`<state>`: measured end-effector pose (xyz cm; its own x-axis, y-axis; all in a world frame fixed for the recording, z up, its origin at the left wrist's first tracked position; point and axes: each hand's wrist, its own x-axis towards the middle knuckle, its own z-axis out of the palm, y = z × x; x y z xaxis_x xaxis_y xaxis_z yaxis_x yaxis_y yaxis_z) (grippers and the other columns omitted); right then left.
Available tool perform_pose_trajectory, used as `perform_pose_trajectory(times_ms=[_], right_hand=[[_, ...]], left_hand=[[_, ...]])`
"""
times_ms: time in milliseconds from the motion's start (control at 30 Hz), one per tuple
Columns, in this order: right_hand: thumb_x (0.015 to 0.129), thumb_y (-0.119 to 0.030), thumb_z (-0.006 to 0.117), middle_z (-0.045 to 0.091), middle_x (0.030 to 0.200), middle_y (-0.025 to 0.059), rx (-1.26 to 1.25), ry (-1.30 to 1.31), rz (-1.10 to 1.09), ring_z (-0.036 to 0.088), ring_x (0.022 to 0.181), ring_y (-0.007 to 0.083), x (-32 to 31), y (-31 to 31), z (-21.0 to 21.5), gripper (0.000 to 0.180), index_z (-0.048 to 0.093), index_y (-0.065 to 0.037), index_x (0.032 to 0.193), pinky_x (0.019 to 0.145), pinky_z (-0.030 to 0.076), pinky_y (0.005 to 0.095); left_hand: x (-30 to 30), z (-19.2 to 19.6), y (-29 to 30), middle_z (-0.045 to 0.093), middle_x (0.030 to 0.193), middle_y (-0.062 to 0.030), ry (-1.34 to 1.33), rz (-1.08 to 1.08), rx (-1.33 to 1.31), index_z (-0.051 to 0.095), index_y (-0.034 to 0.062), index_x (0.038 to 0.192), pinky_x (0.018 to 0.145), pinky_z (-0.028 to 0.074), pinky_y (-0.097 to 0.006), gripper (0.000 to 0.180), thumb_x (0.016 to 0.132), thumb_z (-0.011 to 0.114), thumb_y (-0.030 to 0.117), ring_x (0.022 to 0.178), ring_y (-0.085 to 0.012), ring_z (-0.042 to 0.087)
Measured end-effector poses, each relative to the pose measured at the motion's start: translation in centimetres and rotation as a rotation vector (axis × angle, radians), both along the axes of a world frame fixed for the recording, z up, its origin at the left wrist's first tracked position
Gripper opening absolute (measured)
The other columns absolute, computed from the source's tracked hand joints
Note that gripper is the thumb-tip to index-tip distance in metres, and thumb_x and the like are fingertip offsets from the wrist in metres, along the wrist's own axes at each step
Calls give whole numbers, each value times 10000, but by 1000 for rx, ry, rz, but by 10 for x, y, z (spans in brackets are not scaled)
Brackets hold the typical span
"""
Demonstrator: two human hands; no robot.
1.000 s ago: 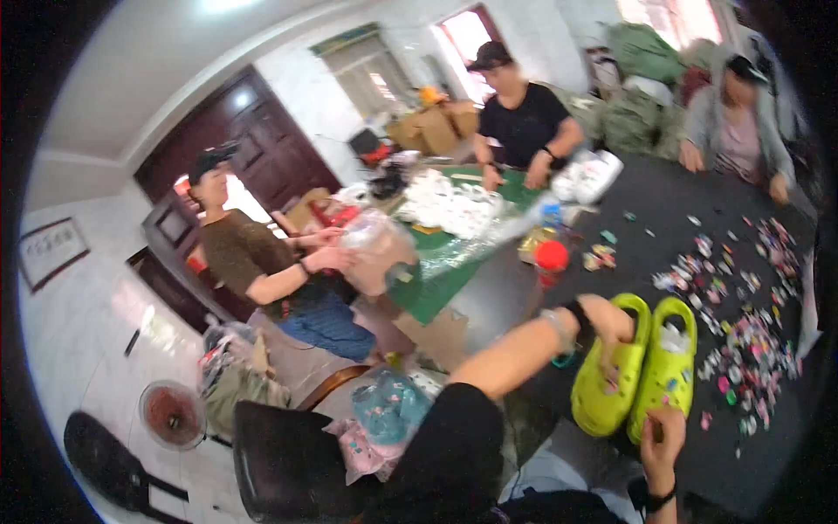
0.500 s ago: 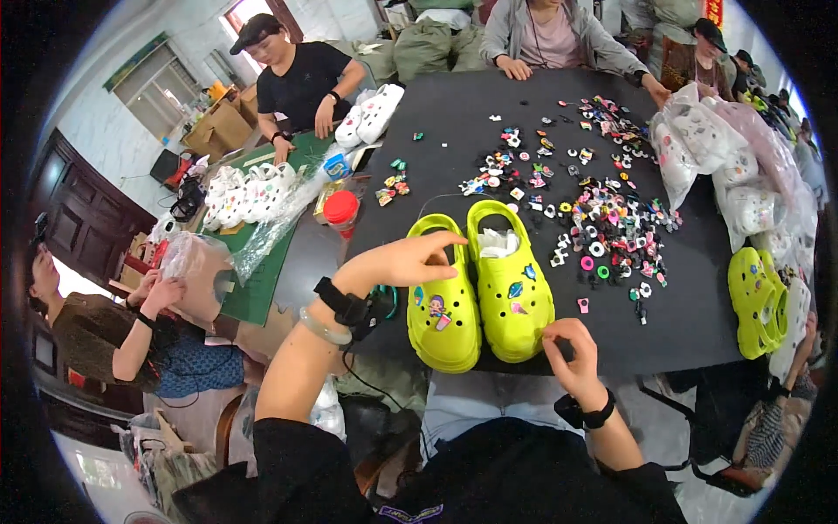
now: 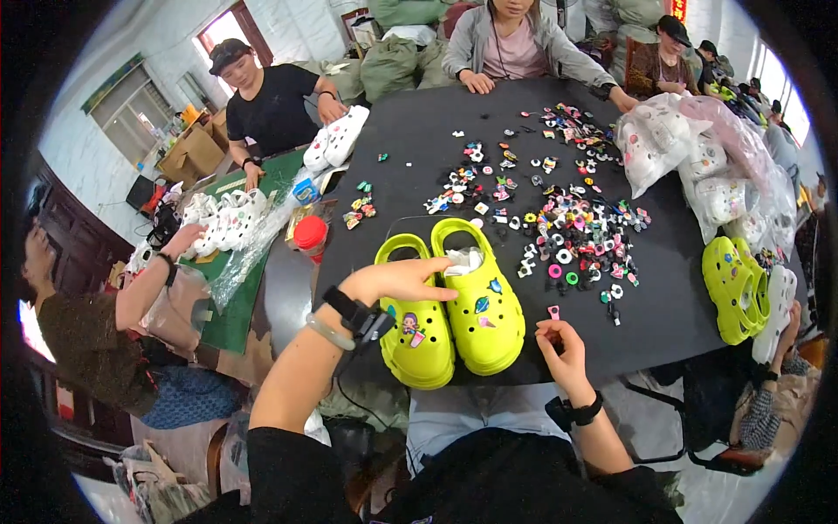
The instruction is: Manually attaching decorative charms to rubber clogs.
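Note:
A pair of lime-green clogs stands side by side at the table's near edge, toes toward me. The left clog (image 3: 421,354) bears a cartoon-figure charm. On the right clog (image 3: 491,336) are planet and ice-cream charms, with white paper inside. My left hand (image 3: 397,281) reaches across the left clog; its fingertips are at the right clog's opening and its thumb rests on the upper. My right hand (image 3: 566,354), beside the right clog's toe, is closed in a pinch at a small pink shoe charm (image 3: 553,312). Part of its grip is hidden.
Loose shoe charms (image 3: 580,231) lie scattered over the black table (image 3: 393,157). A red-lidded jar (image 3: 311,234) stands left. Bagged white clogs (image 3: 655,140) and another lime-green pair (image 3: 729,288) are at the right edge. Co-workers sit around; white clogs (image 3: 234,218) line a green mat.
My right hand has moved right, from the clog's toe to the pink charm. My left hand has shifted onto the right clog's opening. The whole view has turned slightly.

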<state>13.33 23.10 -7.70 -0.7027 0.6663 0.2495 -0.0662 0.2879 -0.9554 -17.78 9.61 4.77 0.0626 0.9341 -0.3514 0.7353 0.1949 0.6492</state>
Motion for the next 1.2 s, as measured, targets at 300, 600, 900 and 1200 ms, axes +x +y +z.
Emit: perform_pose_trajectory(times_ms=[300, 600, 900, 1200], right_hand=[[861, 50, 618, 623, 853, 28, 173, -22, -47, 571, 744, 99, 6, 4, -1, 176, 648, -20, 1019, 696, 461, 239], [877, 33, 606, 604, 914, 30, 117, -38, 28, 552, 786, 105, 9, 7, -8, 127, 617, -16, 994, 717, 447, 244], [862, 39, 610, 607, 902, 25, 126, -75, 42, 544, 783, 107, -1, 0, -1, 153, 627, -27, 999, 725, 439, 249], [858, 29, 624, 603, 848, 19, 179, -102, -10, 535, 742, 99, -5, -2, -7, 156, 631, -28, 1003, 697, 437, 243]], left_hand=[[43, 16, -19, 580, 692, -133, 154, 376, 318, 643, 53, 1111, 572, 425, -333, 420, 848, 725, 370, 595, -195, 557], [44, 60, -173, 682, 1084, -53, -472, 1106, 694, 619, -7, 1169, 806, 528, -257, 257, 918, 635, 42, 918, -110, 644], [-49, -10, -343, 696, 1019, -78, -423, 1723, 903, 626, -27, 1120, 762, 523, -279, 280, 906, 689, 141, 874, -149, 665], [-179, -113, -430, 600, 776, -19, -271, 2019, 1094, 604, 34, 925, 515, 436, -291, 143, 891, 694, 140, 621, -137, 574]])
